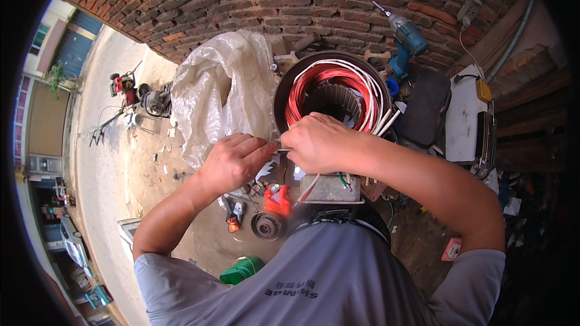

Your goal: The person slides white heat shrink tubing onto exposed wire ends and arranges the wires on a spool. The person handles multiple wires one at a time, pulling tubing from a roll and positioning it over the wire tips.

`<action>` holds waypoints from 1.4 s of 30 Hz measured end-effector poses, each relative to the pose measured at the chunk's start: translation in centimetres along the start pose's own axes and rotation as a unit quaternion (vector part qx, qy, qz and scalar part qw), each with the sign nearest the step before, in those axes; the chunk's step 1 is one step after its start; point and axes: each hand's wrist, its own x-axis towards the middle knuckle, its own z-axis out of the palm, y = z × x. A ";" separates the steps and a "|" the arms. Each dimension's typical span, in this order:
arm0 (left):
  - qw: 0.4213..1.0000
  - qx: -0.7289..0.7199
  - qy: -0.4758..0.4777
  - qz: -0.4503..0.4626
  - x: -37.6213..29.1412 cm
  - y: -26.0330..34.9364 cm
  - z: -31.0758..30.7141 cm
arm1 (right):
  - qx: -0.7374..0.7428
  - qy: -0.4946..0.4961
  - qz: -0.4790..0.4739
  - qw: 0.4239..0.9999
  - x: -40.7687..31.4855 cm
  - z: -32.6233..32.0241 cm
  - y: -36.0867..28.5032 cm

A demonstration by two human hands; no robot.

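A motor stator (280,77) with red windings (299,83) and white sleeved leads (372,99) stands before me, against the brick wall side. My left hand (238,158) and my right hand (317,142) are close together at its near edge. Between their fingertips runs a short, thin, light strand, gripped from both ends; whether it is wire or sleeving I cannot tell. The right hand covers part of the stator's near rim. Just below the right hand is a grey metal box (333,189) with white and green wire ends over it.
Crumpled clear plastic sheeting (222,95) lies left of the stator. A cordless power driver (405,40), a black case (423,108) and a white board (461,117) are on the right. An orange-red bag (277,199), a round metal part (267,225) and a green container (242,270) lie lower down.
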 end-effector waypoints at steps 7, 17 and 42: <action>0.999 0.024 -0.042 -0.001 0.0 0.4 -0.1 | -0.033 0.033 -0.068 0.997 0.0 1.0 0.4; 0.967 -0.208 -0.069 -0.127 1.0 0.2 -0.7 | -0.057 0.083 -0.092 0.991 -0.4 1.6 0.8; 0.891 -0.331 -0.184 -0.249 2.1 -1.2 -1.3 | -0.058 0.109 -0.118 0.985 -0.5 2.0 0.8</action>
